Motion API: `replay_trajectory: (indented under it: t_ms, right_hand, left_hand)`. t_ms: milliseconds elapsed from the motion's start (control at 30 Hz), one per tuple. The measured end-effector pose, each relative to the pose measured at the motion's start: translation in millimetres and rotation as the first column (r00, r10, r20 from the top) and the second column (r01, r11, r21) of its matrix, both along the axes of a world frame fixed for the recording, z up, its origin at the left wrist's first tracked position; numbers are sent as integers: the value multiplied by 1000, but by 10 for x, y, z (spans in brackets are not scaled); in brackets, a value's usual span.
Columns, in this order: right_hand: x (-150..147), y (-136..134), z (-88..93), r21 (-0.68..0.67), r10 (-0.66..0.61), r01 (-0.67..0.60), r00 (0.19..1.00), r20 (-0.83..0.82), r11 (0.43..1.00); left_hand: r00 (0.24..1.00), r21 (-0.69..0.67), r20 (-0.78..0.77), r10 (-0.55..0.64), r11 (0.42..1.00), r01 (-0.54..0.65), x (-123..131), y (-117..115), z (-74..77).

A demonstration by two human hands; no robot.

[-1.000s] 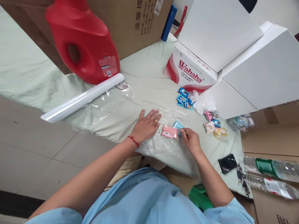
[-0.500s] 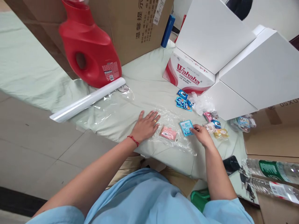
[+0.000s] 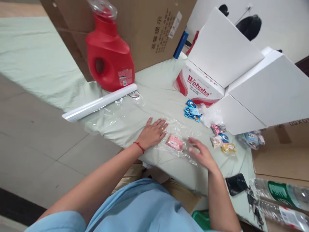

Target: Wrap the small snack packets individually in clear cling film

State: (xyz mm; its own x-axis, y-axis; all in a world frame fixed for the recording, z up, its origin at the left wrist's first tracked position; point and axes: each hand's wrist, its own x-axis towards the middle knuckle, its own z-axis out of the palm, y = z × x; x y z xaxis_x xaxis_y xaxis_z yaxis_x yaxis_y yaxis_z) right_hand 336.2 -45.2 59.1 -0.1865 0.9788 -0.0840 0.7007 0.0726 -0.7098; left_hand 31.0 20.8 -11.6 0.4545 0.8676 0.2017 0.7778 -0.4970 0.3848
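My left hand [image 3: 154,131] lies flat with fingers spread, its tips on the left edge of a clear plastic sheet [image 3: 180,127]. On that sheet sits a pink packet [image 3: 174,142], just right of my left fingers. My right hand [image 3: 201,152] hovers to the right of the packet, slightly blurred, fingers apart and holding nothing. Beyond it, several blue sachets [image 3: 192,111] lie in a small pile, a light blue one on top. To the right of them is crumpled clear plastic [image 3: 211,116]. Small wrapped packets [image 3: 222,138], pink, white, blue and yellow, are grouped nearby.
A red detergent jug [image 3: 109,54] and a white roll [image 3: 100,102] stand and lie at the left. A Wahaha box [image 3: 198,84] and white boxes [image 3: 256,93] bound the back right. Plastic bottles [image 3: 280,193] and a black case [image 3: 236,184] lie at the right.
The light blue sachet left my right hand and now lies on the sachet pile. My right hand is back near the pink packet with its fingers apart. The left hand stays flat.
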Motion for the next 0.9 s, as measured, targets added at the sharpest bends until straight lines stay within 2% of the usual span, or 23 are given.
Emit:
replay_trajectory:
  t_ms: [67,133,233,333,400,500,567,633,700,733,767,800,833,867,900]
  right_hand:
    - [-3,-406,-77,-22,71,-70,993,96,997]
    - [-25,-708,-146,2,53,-54,991,123,999]
    - [-79,-900,-214,111,-20,14,998,54,994]
    - [-91,-831,-224,172,-90,98,995,-51,980]
    - [-74,-709,-209,149,-139,157,983,-122,976]
    - [-46,-485,-200,37,-229,242,949,-216,970]
    - [-33,-326,-228,-73,-283,273,921,-268,959]
    - [-23,-173,-284,-148,-321,289,905,-281,946]
    - [-7,-45,-358,-155,-347,318,910,-225,935]
    - [5,6,-393,-137,-360,339,917,-173,931]
    - [22,47,-423,-113,-372,360,922,-107,926]
    - [45,81,-441,-82,-383,380,923,-29,921]
    - [73,110,-446,-40,-395,397,917,54,917]
    - [104,137,-434,16,-402,404,905,139,914]
    - [136,168,-403,85,-407,398,886,222,913]
  left_hand:
    - [1000,-18,20,-13,1000,14,-15,2,10]
    - [999,-46,46,-20,999,22,-37,16,20]
    - [994,-102,110,-6,995,17,-101,81,34]
    - [979,-148,202,-20,988,51,-260,156,60]
    - [965,-179,247,-86,975,132,-434,158,85]
    - [929,-216,324,-177,943,255,-710,65,103]
    - [913,-218,371,-170,940,264,-823,-28,91]
    - [922,-175,383,-62,975,138,-843,-113,70]
    - [903,-51,403,150,989,-141,-778,-192,66]
    - [864,37,434,254,953,-299,-722,-238,78]
    - [820,132,474,321,895,-427,-654,-294,100]
    - [789,223,511,343,833,-506,-575,-362,132]
    - [791,315,527,311,793,-521,-487,-442,170]
    - [831,398,505,235,790,-466,-390,-530,209]
    - [884,461,450,128,815,-353,-288,-618,246]
